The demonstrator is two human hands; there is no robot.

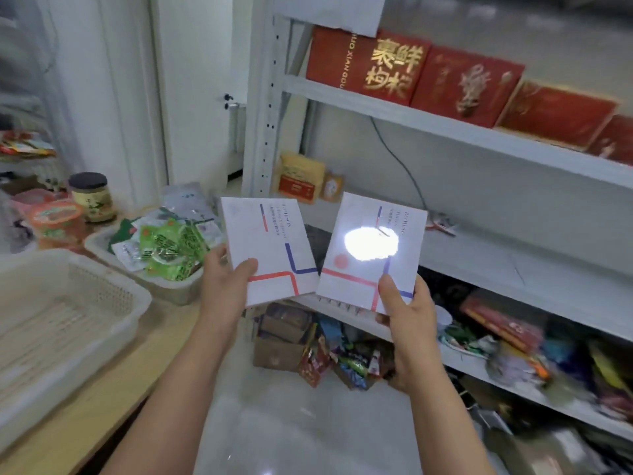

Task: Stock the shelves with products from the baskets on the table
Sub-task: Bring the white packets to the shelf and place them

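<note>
My left hand (224, 281) holds a flat white box with red and blue lines (267, 248) by its lower left corner, thumb on the front. My right hand (407, 313) holds a second, matching white box (370, 255) by its lower right corner; a bright glare sits on its face. Both boxes are tilted up side by side in the air in front of the white metal shelving (479, 248). The middle shelf behind them is mostly bare. An empty white basket (85, 296) sits on the wooden table (102, 406) at the left.
A second basket (178, 289) with green snack packets stands farther back on the table, beside a jar (91, 197) and an orange tub (56, 221). Red gift boxes (466, 84) line the top shelf. A yellow packet (301, 178) stands at the middle shelf's left end. Lower shelves and floor hold mixed packets.
</note>
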